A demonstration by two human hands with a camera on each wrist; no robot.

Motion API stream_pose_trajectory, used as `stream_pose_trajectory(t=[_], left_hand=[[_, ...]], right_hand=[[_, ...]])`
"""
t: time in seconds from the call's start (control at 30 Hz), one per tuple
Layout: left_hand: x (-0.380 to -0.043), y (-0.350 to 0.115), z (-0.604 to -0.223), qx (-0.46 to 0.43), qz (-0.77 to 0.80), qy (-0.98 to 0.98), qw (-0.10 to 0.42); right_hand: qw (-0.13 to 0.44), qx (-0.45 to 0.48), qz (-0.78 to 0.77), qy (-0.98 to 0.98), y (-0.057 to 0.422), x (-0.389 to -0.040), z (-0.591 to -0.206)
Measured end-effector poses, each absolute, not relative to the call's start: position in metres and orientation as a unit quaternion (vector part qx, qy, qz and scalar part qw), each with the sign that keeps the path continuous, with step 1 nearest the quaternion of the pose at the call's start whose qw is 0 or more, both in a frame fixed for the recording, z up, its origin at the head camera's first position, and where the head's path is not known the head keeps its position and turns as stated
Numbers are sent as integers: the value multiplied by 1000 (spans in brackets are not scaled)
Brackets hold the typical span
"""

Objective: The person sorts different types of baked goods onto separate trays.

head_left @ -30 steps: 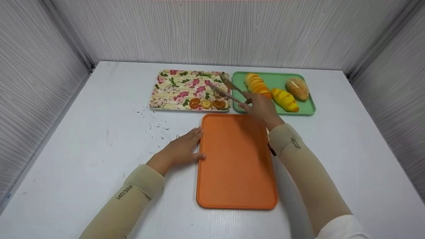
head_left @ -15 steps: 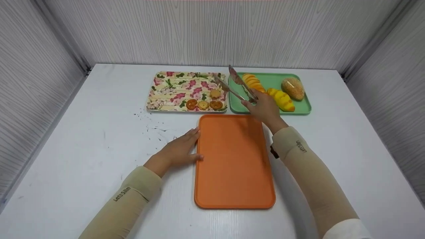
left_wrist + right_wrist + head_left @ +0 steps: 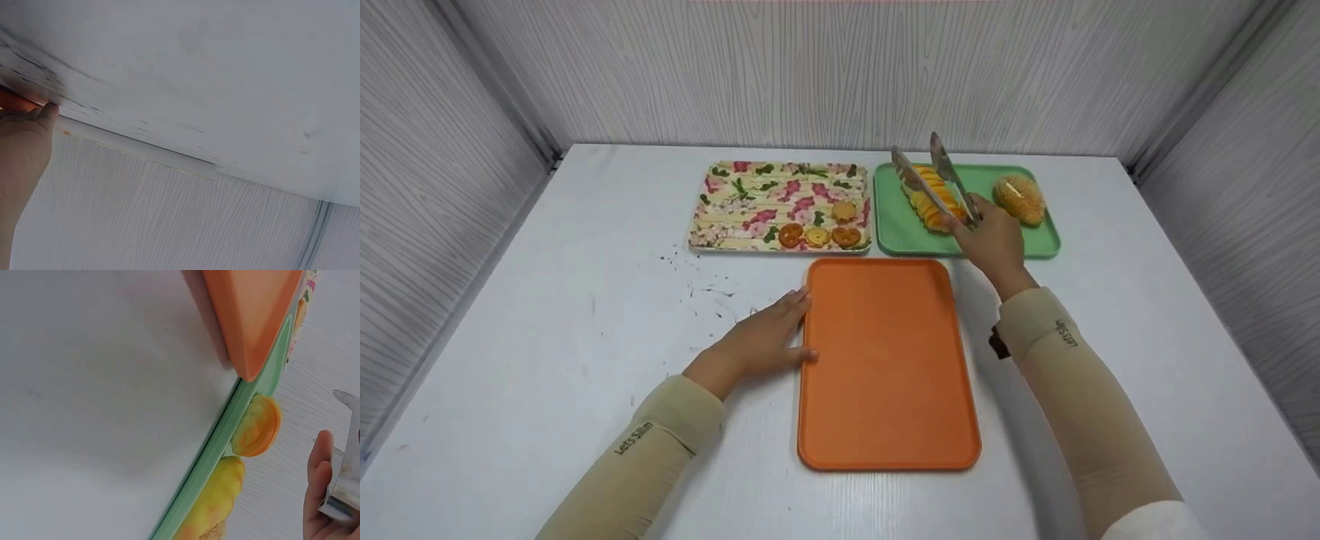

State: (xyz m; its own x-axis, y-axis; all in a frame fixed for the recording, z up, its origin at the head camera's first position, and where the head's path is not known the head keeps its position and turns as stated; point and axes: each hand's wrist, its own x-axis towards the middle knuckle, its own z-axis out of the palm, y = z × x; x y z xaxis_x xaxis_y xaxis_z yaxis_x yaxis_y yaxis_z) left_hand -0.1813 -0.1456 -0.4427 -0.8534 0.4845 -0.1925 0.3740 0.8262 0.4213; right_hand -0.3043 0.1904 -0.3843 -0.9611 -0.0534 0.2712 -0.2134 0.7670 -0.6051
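Observation:
My right hand (image 3: 994, 240) grips metal tongs (image 3: 952, 174) near their joined end. Their two arms are spread and reach over a striped long bread loaf (image 3: 919, 208) on the green tray (image 3: 891, 229). A yellow bread roll (image 3: 216, 492) shows in the right wrist view; my right hand hides it in the head view. To the right of that hand lies a sesame bun (image 3: 1020, 199). My left hand (image 3: 761, 345) rests at the left edge of the orange tray (image 3: 885, 360), fingers extended and thumb over the rim.
A floral tray (image 3: 720, 225) stands left of the green one, carrying several cookies (image 3: 817, 237) at its right side. All trays lie on a white table (image 3: 547, 300) with dark smudges. Grey wood-grain panels (image 3: 810, 75) rise behind and at both sides.
My right hand has carried the tongs rightward from over the floral tray to above the green tray. A scalloped cookie on the floral tray is now uncovered. The left hand stays at the orange tray.

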Motion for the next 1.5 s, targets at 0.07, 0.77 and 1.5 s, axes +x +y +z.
stream_pose_trajectory(t=[0.07,0.77,1.5], left_hand=[[-182,-146,-443,227,184,945,148],[-183,-144,-439,223,179,946,156],[-183,-144,-444,223,180,946,151]], right_hand=[[116,53,343,-931,197,-305,-384],[134,-91,352,-922,271,-306,-388],[153,-206,333,-907,324,-287,-399]])
